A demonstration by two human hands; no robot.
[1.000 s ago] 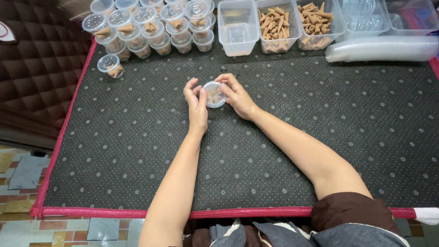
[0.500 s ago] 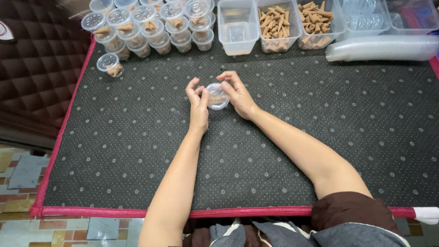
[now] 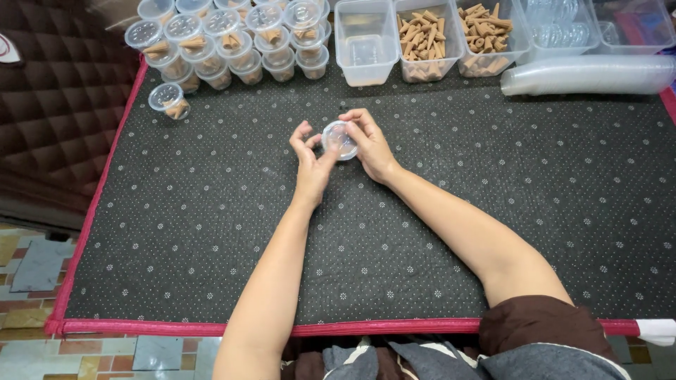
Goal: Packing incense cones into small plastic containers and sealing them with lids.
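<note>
Head view, looking down: a dark grey dotted mat with a red edge (image 3: 176,328) covers the counter. Just above the middle of the picture, both bare hands meet around a small round clear plastic cup with a lid (image 3: 339,139). The left hand (image 3: 311,160) touches it from 8 o'clock, fingers curled against its side. The right hand (image 3: 370,144) clasps it from 3 o'clock, fingers over the lid. At 11 o'clock stands a cluster of stacked lidded clear cups holding brown cones (image 3: 232,39), with one lone lidded cup (image 3: 169,100) just beside it. At 12 to 1 o'clock sit an empty clear rectangular tub (image 3: 366,42) and two clear tubs of brown cones (image 3: 458,35). At 2 o'clock lies a long sleeve of stacked clear lids (image 3: 588,74).
</note>
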